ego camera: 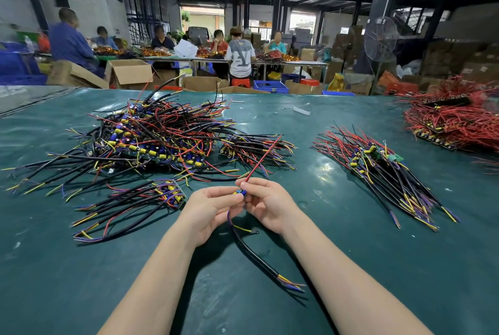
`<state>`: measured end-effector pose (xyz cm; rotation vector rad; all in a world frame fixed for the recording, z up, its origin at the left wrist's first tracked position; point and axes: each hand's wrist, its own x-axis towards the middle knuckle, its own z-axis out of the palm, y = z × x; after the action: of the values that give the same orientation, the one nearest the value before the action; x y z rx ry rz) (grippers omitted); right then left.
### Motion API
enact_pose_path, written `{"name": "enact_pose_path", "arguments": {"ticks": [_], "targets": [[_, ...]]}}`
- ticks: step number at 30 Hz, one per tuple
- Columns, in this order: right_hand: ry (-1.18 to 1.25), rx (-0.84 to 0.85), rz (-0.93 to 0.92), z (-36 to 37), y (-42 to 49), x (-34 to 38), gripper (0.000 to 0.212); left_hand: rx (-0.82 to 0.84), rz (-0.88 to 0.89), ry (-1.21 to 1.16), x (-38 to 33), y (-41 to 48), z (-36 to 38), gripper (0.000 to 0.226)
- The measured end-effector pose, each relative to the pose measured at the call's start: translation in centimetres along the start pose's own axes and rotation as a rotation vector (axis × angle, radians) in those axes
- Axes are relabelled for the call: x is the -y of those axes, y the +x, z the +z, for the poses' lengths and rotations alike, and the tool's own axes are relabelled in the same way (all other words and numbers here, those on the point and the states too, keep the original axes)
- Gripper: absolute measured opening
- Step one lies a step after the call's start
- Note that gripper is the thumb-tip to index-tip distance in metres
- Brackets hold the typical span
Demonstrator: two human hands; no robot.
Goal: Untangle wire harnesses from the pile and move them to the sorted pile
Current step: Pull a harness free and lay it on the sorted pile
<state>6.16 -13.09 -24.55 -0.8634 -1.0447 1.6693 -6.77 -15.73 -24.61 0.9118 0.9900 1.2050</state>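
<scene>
Both hands are up over the green tabletop (405, 253), close together, sharing one wire harness (239, 193). The left hand (213, 206) pinches its small blue-and-yellow component end. The right hand (266, 203) pinches the base of its red lead (262, 159), which points up and away toward the tangled pile (151, 134). The harness's black sheathed cable (259, 259) trails down from the hands and lies on the tabletop between the forearms, its stripped coloured ends fanned out near the person.

From where I stand, the red lead is the thing to watch. Its tip crosses in front of a small bunch (256, 151) just beside the big pile, and I cannot tell whether it is clear of those wires or caught among them. If it is caught, a pull to the right would probably drag its neighbours along.

Both grips are fingertip pinches around the component end, so a hard tug could strain the joints there or make the harness slip. The black tail could also snag under a forearm on the way to the sorted pile (383, 172) at the right. A loose bunch (129, 205) lies near the left hand, where a swinging arm could scatter it. Overshooting the sorted pile would land the harness near the red-wire heap (459, 124).
</scene>
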Motion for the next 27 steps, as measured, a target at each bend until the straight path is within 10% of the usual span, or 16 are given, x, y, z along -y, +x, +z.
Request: {"name": "enact_pose_path", "arguments": {"ticks": [27], "targets": [[0.272,-0.606,-0.33,-4.1,0.7,2.5,0.026,0.209,0.004,0.335,0.0,-0.2,-0.1,0.018]]}}
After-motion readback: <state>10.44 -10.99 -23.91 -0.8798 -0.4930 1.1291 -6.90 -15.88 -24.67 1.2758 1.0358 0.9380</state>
